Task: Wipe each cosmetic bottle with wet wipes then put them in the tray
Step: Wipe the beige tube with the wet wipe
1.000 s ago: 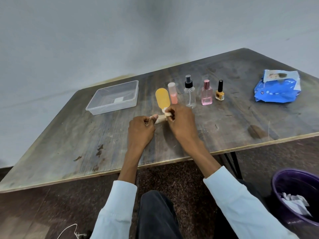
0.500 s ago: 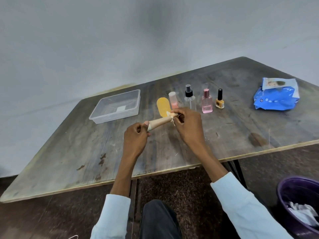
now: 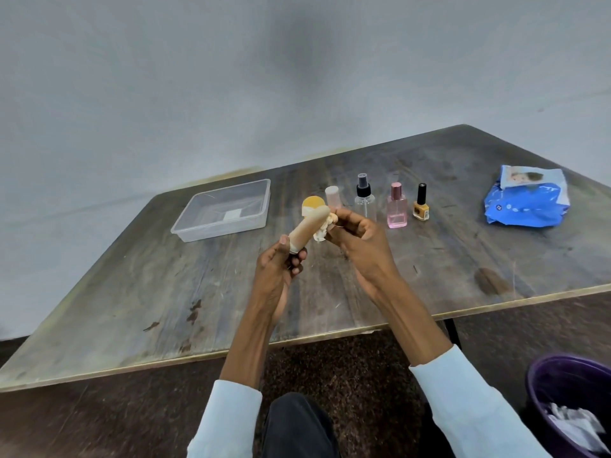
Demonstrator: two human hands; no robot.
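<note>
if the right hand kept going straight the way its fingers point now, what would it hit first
The right hand points left and slightly away, its fingertips pressing a crumpled wipe against the beige tube held by the left hand. It would meet the wipe and tube at once; beyond them probably the clear tray, though depth is unclear.

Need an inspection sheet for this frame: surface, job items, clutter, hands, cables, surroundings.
Surface: worn wooden table, stained.
Job's things: clear plastic tray empty; beige tube being wiped with crumpled wet wipe; yellow oval bottle, pale pink capped bottle, clear spray bottle, pink perfume bottle, yellow nail polish upright in a row; blue wipes pack.
Clutter: nothing seen.
Grippers: left hand holds tube; right hand holds wipe.
Cables: nothing seen.
Surroundings: grey wall; purple bin with used wipes.
</note>
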